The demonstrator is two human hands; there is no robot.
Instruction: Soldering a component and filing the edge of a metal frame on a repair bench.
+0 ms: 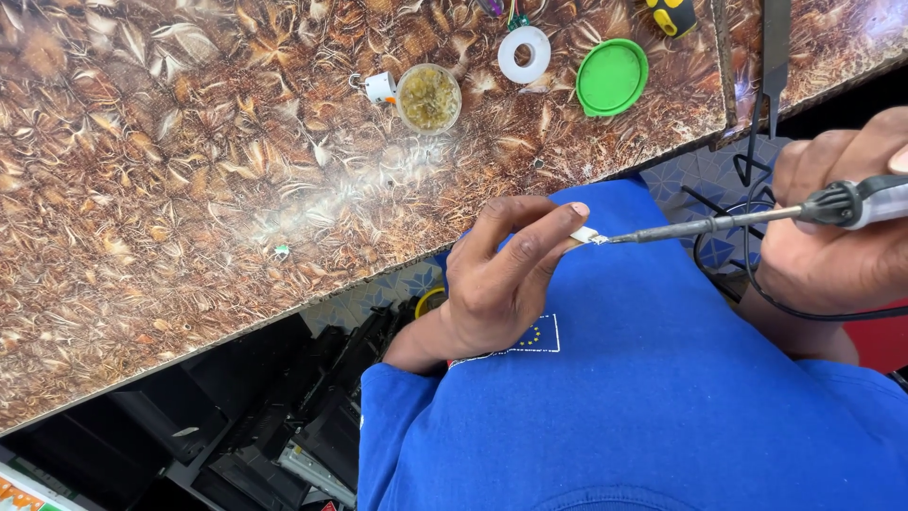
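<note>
Head view: both hands work over a blue-clothed lap, below the edge of a brown patterned worktop (189, 189).
Left hand (501, 274): closed in a pinch; thumb and fingertips grip a small white connector piece (584, 234), which juts to the right of the fingertips.
Contact point: the metal tip of a soldering iron (757, 216) meets the right end of the white piece; whether it truly touches cannot be told.
Right hand (832, 237): wrapped around the iron's grey handle, well to the right of the left hand, with the shaft pointing left; a black cord (785, 308) loops beneath this hand.
Above the left hand, on the worktop: a small round tin of yellowish brass wool (428, 97), with a small white plug (380, 87) just to its left.
Further right on the worktop: a white ring of tape (524, 54), then a green round lid (612, 78) beside it.
Top edge, above the right hand: a yellow-and-black tool handle (672, 14), partly cut off.
</note>
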